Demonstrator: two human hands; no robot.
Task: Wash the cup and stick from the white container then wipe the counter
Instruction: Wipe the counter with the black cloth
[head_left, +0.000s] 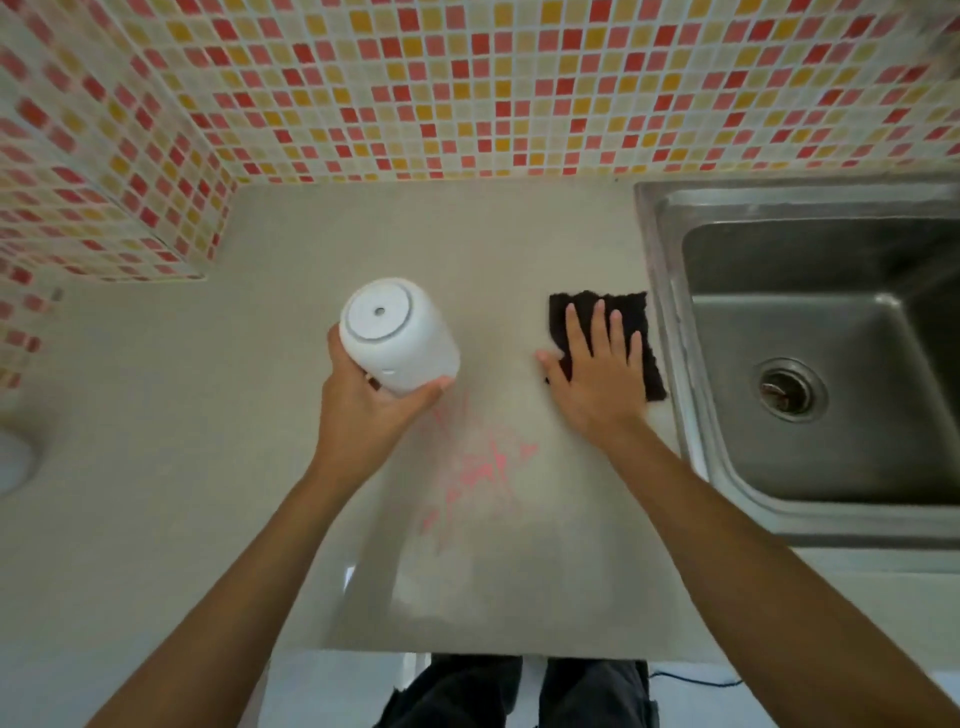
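Observation:
My left hand (363, 400) grips a white cylindrical container (397, 338) and holds it tilted above the beige counter (208, 415), its flat round end with a small hole facing up. My right hand (597, 371) lies flat, fingers spread, on a black cloth (647, 364) that rests on the counter just left of the sink. Pink smears (478, 462) mark the counter between my two arms. No cup or stick shows in the view.
A steel sink (831, 364) with a drain (787, 392) fills the right side. A mosaic tiled wall (415, 88) runs along the back and left. A white rounded object (13, 460) sits at the far left edge. The counter's front edge is near my legs.

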